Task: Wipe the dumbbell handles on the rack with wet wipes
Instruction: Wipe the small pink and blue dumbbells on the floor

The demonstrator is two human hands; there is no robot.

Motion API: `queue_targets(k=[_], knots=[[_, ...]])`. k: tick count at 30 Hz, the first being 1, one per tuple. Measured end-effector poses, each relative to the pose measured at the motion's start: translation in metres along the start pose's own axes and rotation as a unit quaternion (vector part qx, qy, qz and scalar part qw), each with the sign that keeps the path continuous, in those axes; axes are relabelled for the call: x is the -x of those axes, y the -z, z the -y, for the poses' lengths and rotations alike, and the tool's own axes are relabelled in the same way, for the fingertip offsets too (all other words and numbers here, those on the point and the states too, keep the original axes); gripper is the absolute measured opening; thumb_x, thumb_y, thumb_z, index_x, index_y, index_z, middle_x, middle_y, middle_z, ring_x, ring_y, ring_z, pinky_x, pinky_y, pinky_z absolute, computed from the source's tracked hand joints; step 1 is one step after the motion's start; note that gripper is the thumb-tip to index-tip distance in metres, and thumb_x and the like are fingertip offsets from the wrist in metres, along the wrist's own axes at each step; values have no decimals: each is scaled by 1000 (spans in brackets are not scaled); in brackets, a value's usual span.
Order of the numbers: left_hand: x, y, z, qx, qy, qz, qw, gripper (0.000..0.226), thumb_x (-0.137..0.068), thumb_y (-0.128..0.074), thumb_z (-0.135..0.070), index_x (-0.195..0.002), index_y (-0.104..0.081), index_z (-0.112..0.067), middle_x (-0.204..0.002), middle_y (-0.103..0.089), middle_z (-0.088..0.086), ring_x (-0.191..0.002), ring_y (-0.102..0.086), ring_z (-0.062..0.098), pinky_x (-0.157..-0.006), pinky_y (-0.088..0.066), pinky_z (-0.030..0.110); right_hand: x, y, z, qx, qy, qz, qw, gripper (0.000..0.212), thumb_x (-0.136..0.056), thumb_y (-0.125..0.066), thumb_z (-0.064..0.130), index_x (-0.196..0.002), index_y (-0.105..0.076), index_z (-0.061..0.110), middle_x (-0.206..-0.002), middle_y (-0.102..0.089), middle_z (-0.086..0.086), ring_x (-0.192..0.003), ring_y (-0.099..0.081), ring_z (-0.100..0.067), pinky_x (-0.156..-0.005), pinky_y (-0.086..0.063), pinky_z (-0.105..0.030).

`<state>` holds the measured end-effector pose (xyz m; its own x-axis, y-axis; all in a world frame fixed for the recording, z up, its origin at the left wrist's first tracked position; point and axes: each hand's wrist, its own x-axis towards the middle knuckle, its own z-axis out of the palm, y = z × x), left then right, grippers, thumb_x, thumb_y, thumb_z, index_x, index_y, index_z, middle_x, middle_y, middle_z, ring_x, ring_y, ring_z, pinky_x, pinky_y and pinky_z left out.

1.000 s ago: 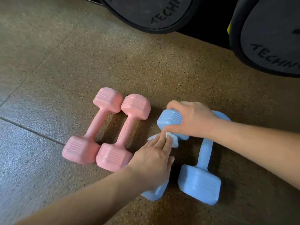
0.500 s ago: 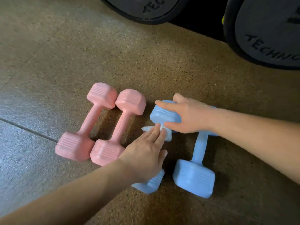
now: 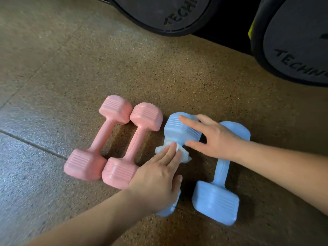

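Two blue dumbbells lie side by side on the floor. My left hand (image 3: 158,176) covers the handle of the left blue dumbbell (image 3: 177,128), with a white wet wipe (image 3: 185,155) held against the handle under its fingers and its thumb on the handle's right side. My right hand (image 3: 215,137) holds that dumbbell's far head between index finger and thumb. The near head is mostly hidden under my left hand. Untouched, the right blue dumbbell (image 3: 215,203) lies just beside it, its far head partly behind my right wrist.
Two pink dumbbells (image 3: 104,139) (image 3: 137,144) lie touching each other just left of the blue pair. Two large black weight plates (image 3: 159,13) (image 3: 294,41) stand at the back. A seam (image 3: 32,143) crosses the speckled rubber floor on the left.
My right hand's fingers have straightened and spread over the dumbbell head. My left hand with the wipe has slid slightly along the handle towards the far head.
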<state>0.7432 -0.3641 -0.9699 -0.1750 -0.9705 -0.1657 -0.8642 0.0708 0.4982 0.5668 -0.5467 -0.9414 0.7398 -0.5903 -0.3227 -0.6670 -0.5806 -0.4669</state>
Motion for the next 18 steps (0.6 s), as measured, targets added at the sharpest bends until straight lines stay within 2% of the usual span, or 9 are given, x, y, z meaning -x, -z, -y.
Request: queue_targets(k=[2,4,6,8,11,15,18], knots=[[-12,0,5,9,12,15,1000,79,-96,-33,-50,-165,-16,-17,-172,-1,2,-159,2,12,-128,-16,33,-8,4,8,3,5,-6,1000,76,-90,-57,60,-154,-18,62,-121,-44,1,-111,-55,-21,-99,-50,-43],[-8,0,6,19,16,4,1000,75,-97,-31,-51,-164,-24,-18,-171,-11,4,-159,-8,13,-127,-23,34,-19,13,16,61,-9,28,998,76,-93,-60,55,-154,-15,63,-116,-41,2,-110,-55,-23,-99,-47,-36],[9,0,2,22,15,-17,999,66,-100,-31,-49,-157,-42,-18,-166,-30,4,-154,-29,15,-119,-39,32,-28,22,29,138,-18,72,988,74,-97,-57,54,-155,-12,62,-118,-40,-1,-115,-56,-28,-98,-45,-37],[24,4,-6,41,20,-14,999,59,-103,-31,-47,-152,-50,-19,-162,-39,3,-149,-39,13,-113,-47,32,-36,30,44,208,-28,123,970,74,-98,-54,54,-156,-9,59,-131,-44,-7,-124,-55,-32,-99,-45,-41],[12,16,-12,57,48,57,996,56,-107,-32,-48,-157,-35,-25,-171,-17,-4,-156,-22,10,-117,-40,33,-40,35,61,263,-54,166,949,78,-98,-56,52,-159,-7,53,-151,-43,-11,-137,-47,-31,-103,-44,-43],[-22,25,-12,63,54,89,993,69,-109,-38,-44,-166,-4,-26,-174,6,-1,-159,-6,14,-125,-24,33,-40,32,70,294,-76,166,938,84,-98,-54,55,-160,3,51,-151,-38,-20,-135,-48,-36,-100,-46,-48],[-10,22,-14,21,43,89,995,68,-108,-33,-49,-166,-6,-26,-173,5,-5,-158,-10,11,-123,-25,26,-29,26,62,276,-62,126,951,85,-100,-51,56,-160,9,48,-148,-38,-19,-132,-48,-37,-99,-46,-48]])
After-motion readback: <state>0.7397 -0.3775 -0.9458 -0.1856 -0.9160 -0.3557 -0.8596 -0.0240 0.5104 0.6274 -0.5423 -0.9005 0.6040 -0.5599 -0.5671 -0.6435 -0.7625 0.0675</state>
